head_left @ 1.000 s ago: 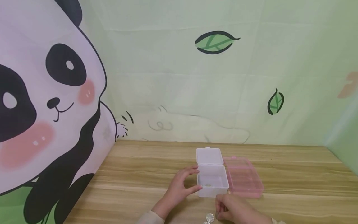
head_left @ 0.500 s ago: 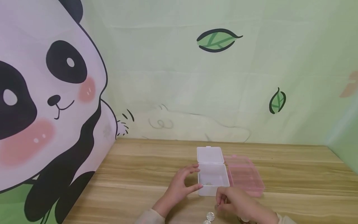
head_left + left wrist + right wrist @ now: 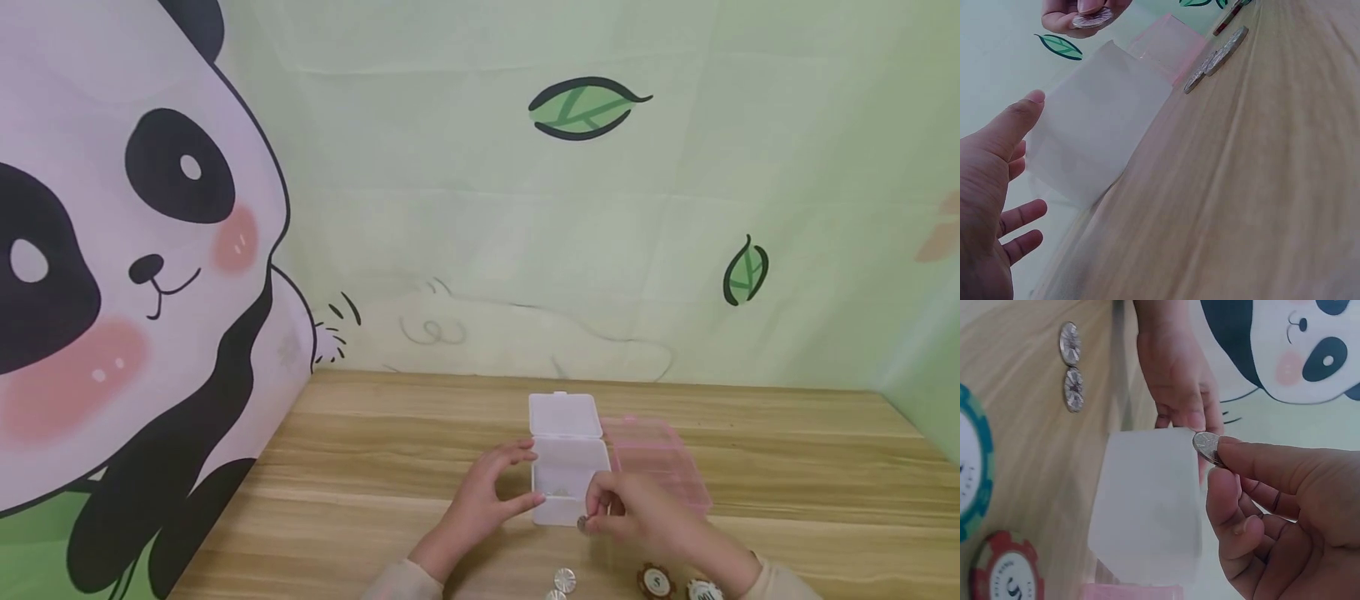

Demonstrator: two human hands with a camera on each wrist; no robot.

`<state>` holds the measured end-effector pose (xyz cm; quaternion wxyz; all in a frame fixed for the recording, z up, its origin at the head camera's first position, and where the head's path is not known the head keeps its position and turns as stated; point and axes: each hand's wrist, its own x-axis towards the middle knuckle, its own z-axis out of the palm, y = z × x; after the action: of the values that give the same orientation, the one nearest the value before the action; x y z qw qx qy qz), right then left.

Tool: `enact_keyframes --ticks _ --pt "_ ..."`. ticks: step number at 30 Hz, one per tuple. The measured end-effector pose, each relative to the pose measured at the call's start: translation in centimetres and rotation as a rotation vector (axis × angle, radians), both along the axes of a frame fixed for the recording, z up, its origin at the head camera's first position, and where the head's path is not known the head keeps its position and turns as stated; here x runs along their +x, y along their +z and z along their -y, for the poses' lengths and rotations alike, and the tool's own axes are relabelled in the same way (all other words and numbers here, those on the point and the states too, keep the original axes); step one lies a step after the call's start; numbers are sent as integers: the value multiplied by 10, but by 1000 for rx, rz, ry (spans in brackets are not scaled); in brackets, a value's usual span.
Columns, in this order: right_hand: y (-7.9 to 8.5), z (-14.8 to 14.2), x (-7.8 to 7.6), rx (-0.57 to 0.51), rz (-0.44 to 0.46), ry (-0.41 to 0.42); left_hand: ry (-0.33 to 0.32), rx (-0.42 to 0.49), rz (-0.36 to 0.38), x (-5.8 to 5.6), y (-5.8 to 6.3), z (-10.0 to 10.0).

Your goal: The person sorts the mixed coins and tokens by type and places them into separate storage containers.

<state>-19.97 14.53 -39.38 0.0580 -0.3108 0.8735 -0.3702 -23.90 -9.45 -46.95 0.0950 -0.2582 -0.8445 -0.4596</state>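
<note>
A white plastic box (image 3: 558, 510) stands on the wooden table with its lid (image 3: 564, 414) tipped back. Thumb and fingers spread apart, my left hand (image 3: 480, 496) rests at the box's left side. My right hand (image 3: 645, 512) pinches a silver coin (image 3: 1208, 448) between thumb and index finger, just in front of the box's near right corner. Inside the box lie small shiny pieces (image 3: 557, 492), too small to make out. Two more silver coins (image 3: 1070, 343) lie on the table in front of it.
To the right of the white box is a translucent pink box (image 3: 652, 458), partly behind my right hand. A red-brown poker chip (image 3: 656, 581) and a white-centred one (image 3: 705, 591) lie near the front edge of view. A panda-print cloth (image 3: 480, 208) hangs behind.
My right hand has risen from the table toward the white box with a coin in its fingers, uncovering the poker chips. The left hand has stayed at the box.
</note>
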Motion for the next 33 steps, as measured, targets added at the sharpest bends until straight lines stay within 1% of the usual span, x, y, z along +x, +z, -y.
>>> enact_keyframes --ticks 7,11,18,21,26,33 --pt "7 -1 -9 -26 -19 5 -4 19 9 -1 -1 1" --pt "11 1 -14 -28 2 -9 -5 19 13 0 -2 2" --pt "15 6 -23 24 -40 -43 5 10 9 0 -2 2" --pt "16 9 -28 23 -21 -45 7 5 7 0 -1 2" --pt "17 11 -35 44 -23 -51 -1 12 14 0 0 2" --pt "14 15 -42 85 -27 -76 3 5 19 0 1 1"
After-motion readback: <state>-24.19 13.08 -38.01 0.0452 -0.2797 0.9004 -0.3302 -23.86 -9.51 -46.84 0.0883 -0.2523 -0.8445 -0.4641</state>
